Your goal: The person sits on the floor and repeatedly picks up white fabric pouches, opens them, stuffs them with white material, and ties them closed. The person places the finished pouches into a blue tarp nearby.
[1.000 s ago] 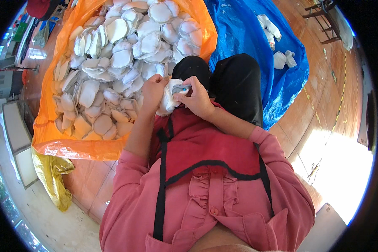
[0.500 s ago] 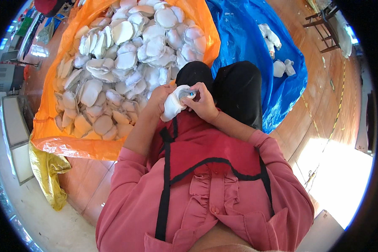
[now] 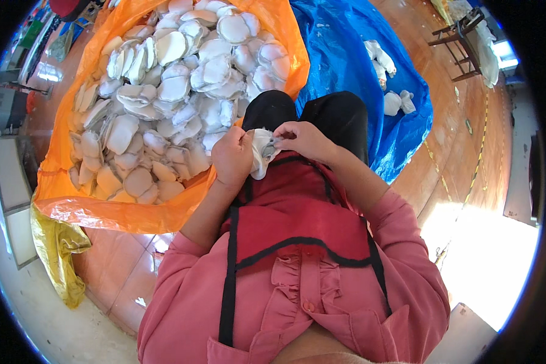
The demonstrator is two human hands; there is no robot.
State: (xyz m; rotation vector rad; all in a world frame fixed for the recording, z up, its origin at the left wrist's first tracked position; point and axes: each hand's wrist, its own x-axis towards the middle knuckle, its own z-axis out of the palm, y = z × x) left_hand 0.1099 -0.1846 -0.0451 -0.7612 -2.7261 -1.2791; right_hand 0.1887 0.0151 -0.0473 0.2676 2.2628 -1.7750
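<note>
Over my lap, both hands hold a soft white cloth piece (image 3: 259,162) with a grey, gathered-looking inner part. My left hand (image 3: 233,156) is closed on its left side, thumb on top. My right hand (image 3: 306,141) pinches its upper right edge with bent fingers; the fingertips partly hide what they grip. Left of my knees, a big orange plastic bag (image 3: 127,223) lies spread open, heaped with rounded white padded pieces (image 3: 175,88). To the right of my knees is a blue plastic sheet or bag (image 3: 340,54), bearing a few bunched white cloth pieces (image 3: 382,64).
A red apron (image 3: 303,233) with black edging covers my front. A wooden chair or stool (image 3: 461,48) stands far right on the tiled floor (image 3: 449,115). At the left, a yellow plastic bag (image 3: 57,255) lies by the orange bag's corner.
The white cloth piece has turned and hangs lower, its grey inside more spread. My right hand has moved slightly right, and its fingers are now at the piece's upper edge. The view has shifted slightly.
</note>
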